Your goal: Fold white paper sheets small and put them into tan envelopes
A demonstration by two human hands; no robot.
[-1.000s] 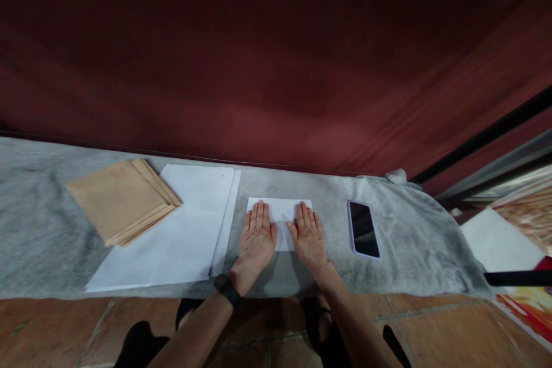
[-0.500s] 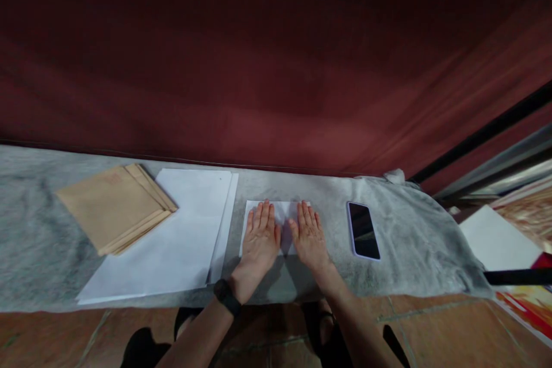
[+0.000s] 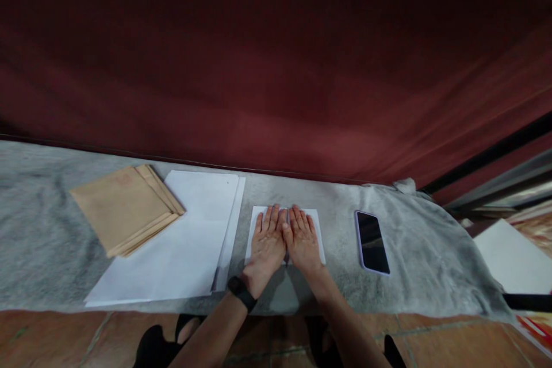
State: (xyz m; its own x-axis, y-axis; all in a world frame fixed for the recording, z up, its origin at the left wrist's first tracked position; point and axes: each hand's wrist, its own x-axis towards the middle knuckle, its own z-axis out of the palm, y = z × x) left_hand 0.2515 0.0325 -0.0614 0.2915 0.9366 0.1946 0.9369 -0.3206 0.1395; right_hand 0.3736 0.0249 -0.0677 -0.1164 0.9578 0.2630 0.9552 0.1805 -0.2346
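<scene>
- The view looks down from the person's head onto a long counter (image 3: 38, 230) covered in grey cloth, with a dark red curtain (image 3: 276, 80) hanging behind it.
- Both forearms reach in from the near edge and angle inward, so the wrists draw close over the middle of the counter.
- The left hand (image 3: 268, 241) lies palm down and flat, fingers straight and held close together, pointing to the far side. It grips nothing.
- A black wristband (image 3: 241, 292) sits on the left wrist.
- The right hand (image 3: 303, 240) lies flat in the same way, palm down, fingers stretched out with slight gaps, also gripping nothing.
- The two hands rest side by side, their inner edges touching or nearly touching.
- Under both palms is a small white sheet of paper (image 3: 318, 219), lying flat in the middle of the counter. Its far edge and its left and right edges show around the hands.
- Just left of it lies a larger stack of white sheets (image 3: 181, 247), slightly fanned.
- A pile of brown envelopes (image 3: 125, 207) lies at an angle on the far left corner of that stack.
- To the right of the hands, apart from the paper, a dark-screened phone (image 3: 372, 234) lies face up.
- Reddish floor tiles (image 3: 64, 333) show below the counter's near edge.
</scene>
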